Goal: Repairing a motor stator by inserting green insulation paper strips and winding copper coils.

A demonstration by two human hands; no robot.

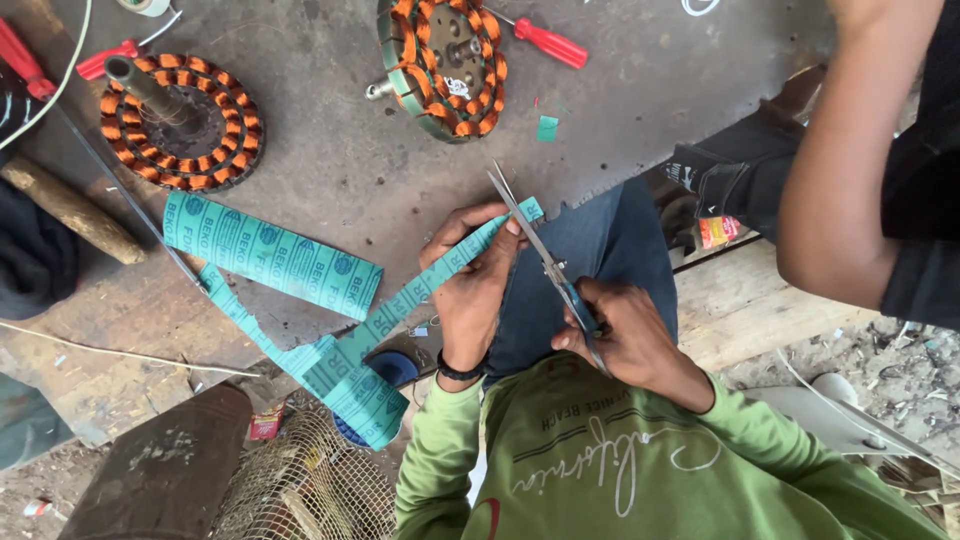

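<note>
My left hand (472, 280) pinches the end of a long teal paper strip (400, 305) that runs down and left to a folded bundle. My right hand (625, 335) grips blue-handled scissors (535, 240), whose blades point up-left and meet the strip's end by my left fingertips. A wider piece of the same teal printed sheet (270, 255) lies flat on the metal worktop (330, 160). I wear a green long-sleeved shirt and a black wristband on the left wrist.
Two copper-wound motor stators (180, 122) (445, 65) sit on the worktop, with a red-handled screwdriver (545, 42), a small teal scrap (546, 128) and a wooden handle (70, 208). Another person's arm (850, 170) reaches in at the right. A wire mesh cage (310, 485) stands below.
</note>
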